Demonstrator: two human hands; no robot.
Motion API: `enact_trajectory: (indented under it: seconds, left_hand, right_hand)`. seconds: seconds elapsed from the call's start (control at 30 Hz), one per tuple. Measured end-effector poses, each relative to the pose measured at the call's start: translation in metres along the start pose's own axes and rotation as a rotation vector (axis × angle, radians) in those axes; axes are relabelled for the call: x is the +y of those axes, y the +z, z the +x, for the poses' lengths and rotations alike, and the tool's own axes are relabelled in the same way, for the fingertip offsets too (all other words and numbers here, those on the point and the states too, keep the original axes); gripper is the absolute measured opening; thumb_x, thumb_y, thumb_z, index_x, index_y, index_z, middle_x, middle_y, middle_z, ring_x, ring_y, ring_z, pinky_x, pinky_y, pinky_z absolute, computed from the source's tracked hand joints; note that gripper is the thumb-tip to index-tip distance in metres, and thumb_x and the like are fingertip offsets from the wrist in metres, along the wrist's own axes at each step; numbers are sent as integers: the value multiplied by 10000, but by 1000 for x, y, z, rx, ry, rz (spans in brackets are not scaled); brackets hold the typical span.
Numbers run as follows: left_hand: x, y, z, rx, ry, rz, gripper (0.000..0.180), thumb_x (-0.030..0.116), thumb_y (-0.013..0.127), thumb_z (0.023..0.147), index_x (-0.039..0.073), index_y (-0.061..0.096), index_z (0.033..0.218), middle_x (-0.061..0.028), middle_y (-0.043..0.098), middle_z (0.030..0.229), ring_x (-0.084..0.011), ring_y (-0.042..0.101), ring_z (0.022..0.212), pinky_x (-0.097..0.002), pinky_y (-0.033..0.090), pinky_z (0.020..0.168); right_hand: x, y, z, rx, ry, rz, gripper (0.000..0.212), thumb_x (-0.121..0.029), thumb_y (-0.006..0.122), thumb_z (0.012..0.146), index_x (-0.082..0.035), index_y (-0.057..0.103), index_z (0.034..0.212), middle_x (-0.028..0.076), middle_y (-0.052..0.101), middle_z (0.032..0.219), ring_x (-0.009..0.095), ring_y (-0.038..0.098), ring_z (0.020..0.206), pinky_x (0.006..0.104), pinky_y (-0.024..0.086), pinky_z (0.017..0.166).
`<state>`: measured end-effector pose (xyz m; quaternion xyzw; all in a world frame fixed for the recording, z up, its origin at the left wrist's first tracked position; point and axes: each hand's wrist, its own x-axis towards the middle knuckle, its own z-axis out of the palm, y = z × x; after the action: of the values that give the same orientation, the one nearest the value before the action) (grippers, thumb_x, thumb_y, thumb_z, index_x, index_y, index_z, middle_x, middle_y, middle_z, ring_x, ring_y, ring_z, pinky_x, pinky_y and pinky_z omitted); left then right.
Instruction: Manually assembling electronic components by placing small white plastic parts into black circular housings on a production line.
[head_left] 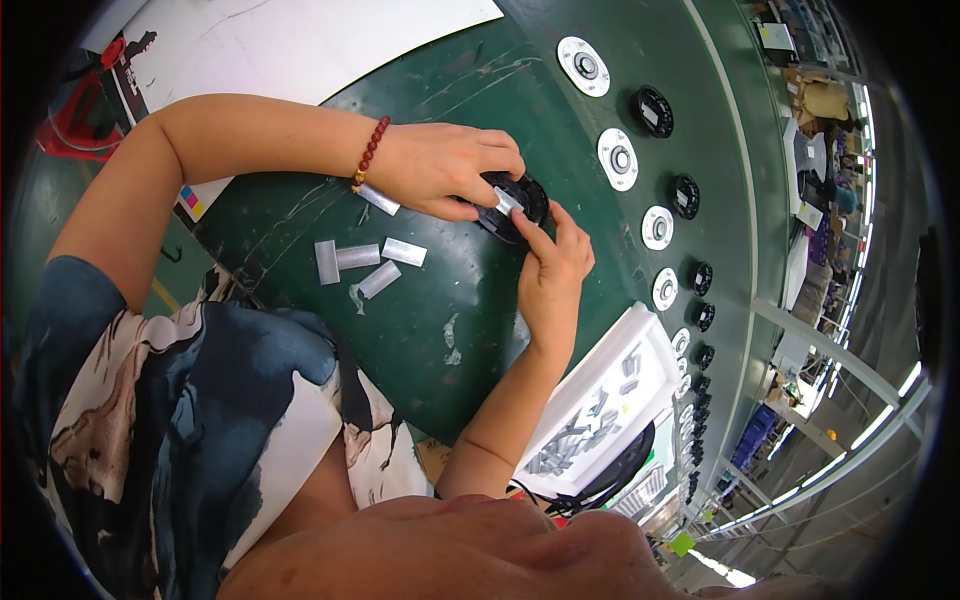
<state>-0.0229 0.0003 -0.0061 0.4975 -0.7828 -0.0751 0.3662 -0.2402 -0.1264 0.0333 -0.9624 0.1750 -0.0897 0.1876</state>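
Observation:
A black round part (537,195) lies at the green table's middle, partly hidden by both hands. On it is a small silver rectangular piece (507,203). My left hand (440,168), with a dark red bead bracelet (371,152) at the wrist, reaches over from the left. Its curled fingers grip the part's left side. From below, my right hand (557,262) presses a fingertip on the silver piece, its other fingers against the part's near right rim. Several loose silver pieces (358,257) lie nearer to me, and one (378,199) shows beneath the left wrist.
White oval discs with round centres (618,159) and black round parts (652,111) line the table's right side, alternating into the distance. A white tray (538,425) holding many silver pieces stands beside my right forearm. A white sheet (290,45) covers the far left. Clear film scraps (452,340) lie nearby.

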Motion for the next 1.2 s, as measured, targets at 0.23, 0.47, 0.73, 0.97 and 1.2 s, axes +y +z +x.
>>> enact_trajectory:
  seconds: [0.23,0.47,0.73,0.97,1.2]
  left_hand:
    - [3,-1,3,-11,-40,12,100,136,696,773,36,698,784,-176,530,1237,-334,507,1186,-432,469,964]
    - [5,-2,-3,35,-92,2,324,164,746,729,73,672,1031,-193,491,1299,-368,467,1228,-503,359,1058]
    - [-3,3,6,-11,-154,11,571,195,766,733,73,556,1250,-152,520,1231,-343,536,1131,-435,416,1000]
    - [-43,-9,39,159,-166,-64,626,189,751,756,49,503,1313,-166,547,1193,-350,554,1105,-418,466,939]
    - [-163,-25,105,300,-393,229,652,262,724,800,48,473,1363,-180,552,1238,-355,547,1150,-419,450,987]
  right_hand:
    - [-5,-2,-2,-4,12,-37,418,62,566,819,-164,720,1136,132,557,1320,289,532,1147,497,257,1137]
    - [-41,11,-32,112,-73,152,194,-56,690,806,-89,662,995,84,610,1030,271,572,980,398,367,894]
    - [-65,41,-36,-4,-166,234,340,-97,763,760,-90,667,1087,65,578,992,250,572,940,403,372,909]
    - [-59,49,-35,78,-148,266,317,-111,783,742,-86,663,1034,66,582,1006,263,570,960,404,370,910]
    - [-61,54,-35,75,-157,298,307,-141,792,735,-95,666,1011,69,582,1017,261,575,980,412,368,913]
